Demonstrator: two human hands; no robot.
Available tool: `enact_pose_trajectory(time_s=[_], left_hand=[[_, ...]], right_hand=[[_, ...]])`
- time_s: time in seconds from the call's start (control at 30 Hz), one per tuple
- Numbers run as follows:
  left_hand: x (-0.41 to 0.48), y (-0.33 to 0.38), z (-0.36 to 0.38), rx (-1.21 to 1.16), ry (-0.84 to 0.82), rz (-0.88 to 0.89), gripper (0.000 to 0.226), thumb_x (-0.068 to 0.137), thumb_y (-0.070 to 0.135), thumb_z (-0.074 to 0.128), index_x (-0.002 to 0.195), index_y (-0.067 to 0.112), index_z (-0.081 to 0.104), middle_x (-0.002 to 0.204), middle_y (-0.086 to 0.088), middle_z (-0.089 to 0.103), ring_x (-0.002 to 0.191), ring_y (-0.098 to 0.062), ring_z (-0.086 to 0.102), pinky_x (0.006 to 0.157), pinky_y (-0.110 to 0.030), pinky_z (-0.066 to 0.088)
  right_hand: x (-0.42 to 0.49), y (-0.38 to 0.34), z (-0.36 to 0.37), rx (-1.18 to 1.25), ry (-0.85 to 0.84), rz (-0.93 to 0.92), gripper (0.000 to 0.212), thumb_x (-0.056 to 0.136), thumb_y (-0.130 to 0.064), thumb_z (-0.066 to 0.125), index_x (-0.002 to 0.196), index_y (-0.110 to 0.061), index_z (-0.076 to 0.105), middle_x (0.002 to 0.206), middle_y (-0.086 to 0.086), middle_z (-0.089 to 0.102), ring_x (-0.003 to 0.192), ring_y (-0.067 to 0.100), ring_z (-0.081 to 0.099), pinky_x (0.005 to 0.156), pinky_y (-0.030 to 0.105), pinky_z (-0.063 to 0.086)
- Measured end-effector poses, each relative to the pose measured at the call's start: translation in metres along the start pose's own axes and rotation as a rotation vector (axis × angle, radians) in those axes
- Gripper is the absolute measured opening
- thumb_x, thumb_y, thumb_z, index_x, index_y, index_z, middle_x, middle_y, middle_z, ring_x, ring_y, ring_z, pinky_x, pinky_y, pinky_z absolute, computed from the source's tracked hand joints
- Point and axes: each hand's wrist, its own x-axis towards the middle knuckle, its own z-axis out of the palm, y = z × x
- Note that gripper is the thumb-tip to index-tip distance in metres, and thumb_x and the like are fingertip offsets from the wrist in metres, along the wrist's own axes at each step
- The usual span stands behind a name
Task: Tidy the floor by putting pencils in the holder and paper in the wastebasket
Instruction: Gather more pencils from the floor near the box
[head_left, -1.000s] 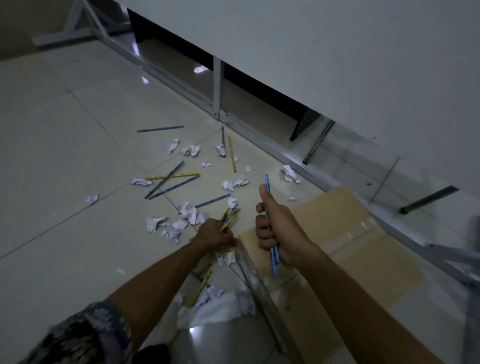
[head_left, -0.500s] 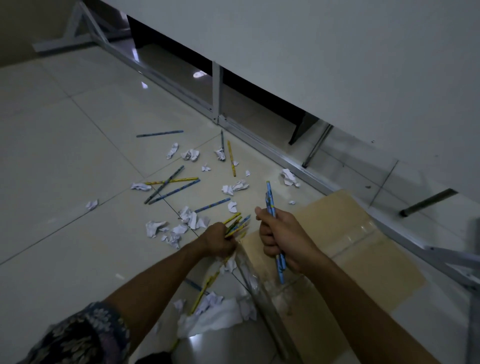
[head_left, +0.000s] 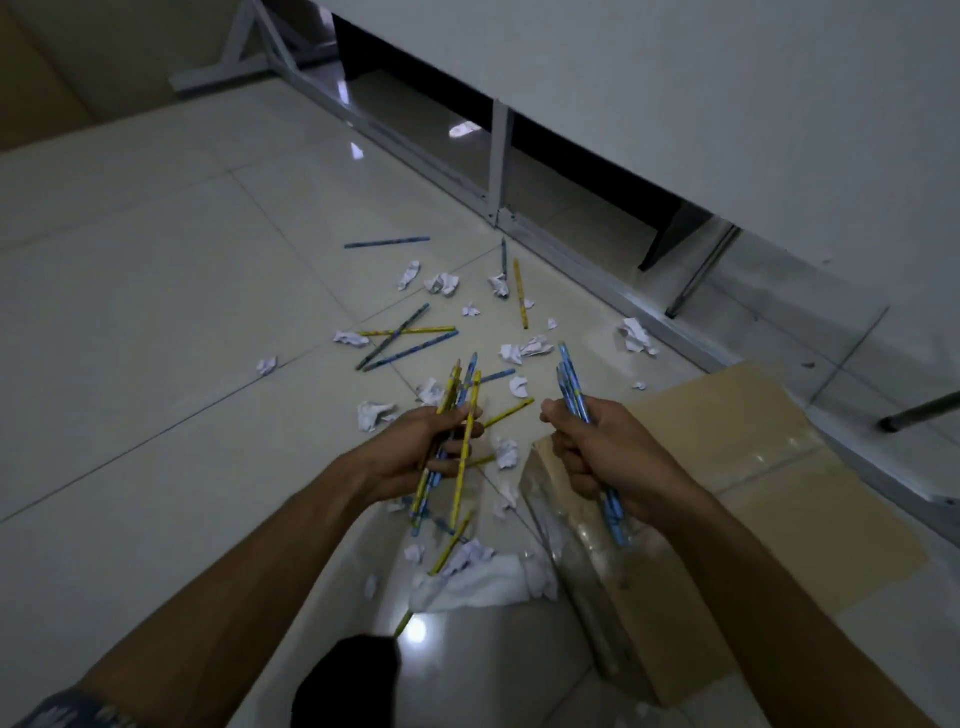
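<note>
Clear plastic forms the one container that can be made out: a transparent, straight-walled container (head_left: 558, 525) standing at the near-left edge of a flat cardboard sheet (head_left: 753, 467) on the tiled floor (head_left: 156, 364). Its walls are glossy and dim, and I cannot tell what, if anything, lies inside. The right hand (head_left: 597, 452) is just above it, fingers curled tight round a bundle of blue pencils (head_left: 571, 384). Their lower ends reach down over the container's wall, but whether they are inside it is not clear. The left hand (head_left: 415, 452), beside it and apart from it, grips a looser fan of yellow and blue pencils (head_left: 460, 410) above the floor. Beyond both hands, loose pencils (head_left: 405, 338) lie scattered and crossed on the tiles among crumpled paper scraps (head_left: 444, 283). More scraps and a larger white sheet (head_left: 483, 577) lie near the container's left side, with a yellow pencil partly across them. A dark shape (head_left: 345, 680) sits at the bottom edge, too dim to identify.
</note>
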Motion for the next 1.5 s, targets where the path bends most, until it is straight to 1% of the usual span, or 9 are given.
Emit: enact_pose_trajectory(time_s=[0.1, 0.3, 0.4, 0.53, 0.7, 0.83, 0.93, 1.17, 1.5], left_hand=[[-0.029, -0.010, -0.013, 0.011, 0.093, 0.003, 0.017, 0.104, 0.024, 0.053, 0.103, 0.009, 0.059, 0.090, -0.007, 0.062, 0.058, -0.014, 0.044, 0.042, -0.024, 0.038], [-0.071, -0.037, -0.028, -0.135, 0.170, 0.027, 0.021, 0.107, 0.026, 0.045, 0.088, 0.016, 0.047, 0.069, 0.002, 0.040, 0.062, -0.016, 0.039, 0.062, -0.030, 0.036], [-0.081, -0.050, -0.034, -0.152, 0.262, 0.021, 0.024, 0.109, 0.029, 0.044, 0.086, 0.020, 0.043, 0.066, 0.004, 0.038, 0.054, -0.011, 0.035, 0.048, -0.023, 0.036], [-0.083, -0.069, -0.037, 0.050, 0.550, 0.079, 0.041, 0.098, 0.043, 0.064, 0.073, 0.022, 0.038, 0.063, 0.003, 0.022, 0.046, -0.010, 0.020, 0.039, -0.019, 0.022], [-0.075, -0.088, -0.038, 0.300, 0.810, 0.002, 0.054, 0.079, 0.054, 0.081, 0.064, 0.023, 0.040, 0.048, 0.001, 0.029, 0.038, -0.016, 0.027, 0.041, -0.022, 0.026], [-0.060, -0.092, -0.035, 0.401, 0.860, -0.092, 0.048, 0.079, 0.052, 0.082, 0.080, 0.006, 0.065, 0.044, -0.001, 0.034, 0.034, -0.016, 0.029, 0.039, -0.021, 0.027], [-0.043, -0.096, -0.033, 0.362, 0.895, -0.110, 0.040, 0.081, 0.039, 0.084, 0.078, 0.006, 0.061, 0.042, 0.000, 0.032, 0.031, -0.014, 0.027, 0.039, -0.019, 0.026], [-0.023, -0.097, -0.038, 0.957, 1.043, -0.128, 0.053, 0.076, 0.058, 0.080, 0.063, 0.013, 0.055, 0.065, -0.007, 0.062, 0.066, -0.029, 0.067, 0.052, -0.027, 0.046], [-0.027, -0.062, -0.038, 0.850, 0.750, -0.270, 0.027, 0.082, 0.020, 0.072, 0.068, 0.010, 0.050, 0.057, -0.008, 0.045, 0.040, -0.019, 0.039, 0.042, -0.022, 0.032]], right_hand=[[-0.009, -0.001, 0.029, 0.067, -0.077, 0.051, 0.024, 0.105, -0.034, 0.054, 0.102, -0.010, 0.058, 0.058, -0.007, 0.032, 0.045, 0.008, 0.022, 0.037, 0.021, 0.023], [-0.016, 0.032, 0.086, 0.230, -0.063, 0.167, 0.028, 0.108, -0.036, 0.044, 0.099, -0.011, 0.053, 0.056, -0.007, 0.032, 0.043, 0.008, 0.027, 0.039, 0.022, 0.028], [-0.014, 0.056, 0.100, 0.192, -0.040, 0.238, 0.026, 0.110, -0.033, 0.040, 0.101, -0.012, 0.053, 0.057, -0.006, 0.037, 0.041, 0.007, 0.029, 0.039, 0.022, 0.028], [-0.004, 0.092, 0.107, -0.210, 0.013, 0.256, 0.028, 0.106, -0.033, 0.048, 0.092, -0.010, 0.056, 0.060, 0.003, 0.041, 0.042, 0.016, 0.039, 0.045, 0.024, 0.031], [0.017, 0.131, 0.113, -0.850, 0.184, 0.144, 0.045, 0.100, -0.046, 0.055, 0.104, -0.003, 0.066, 0.104, 0.018, 0.072, 0.100, 0.036, 0.068, 0.073, 0.034, 0.047], [0.027, 0.137, 0.120, -0.980, 0.251, 0.094, 0.046, 0.095, -0.052, 0.059, 0.105, -0.007, 0.068, 0.103, 0.013, 0.074, 0.099, 0.032, 0.069, 0.073, 0.033, 0.051], [0.029, 0.139, 0.114, -1.073, 0.230, 0.092, 0.045, 0.094, -0.050, 0.062, 0.104, -0.006, 0.068, 0.105, 0.014, 0.073, 0.102, 0.031, 0.069, 0.075, 0.032, 0.051], [0.025, 0.143, 0.104, -0.890, 0.185, 0.132, 0.042, 0.102, -0.040, 0.052, 0.107, -0.001, 0.068, 0.109, 0.021, 0.071, 0.105, 0.037, 0.066, 0.079, 0.036, 0.050], [0.011, 0.123, 0.093, -0.454, 0.007, 0.059, 0.040, 0.105, -0.043, 0.046, 0.092, -0.007, 0.059, 0.082, 0.012, 0.070, 0.070, 0.023, 0.060, 0.068, 0.035, 0.048]])
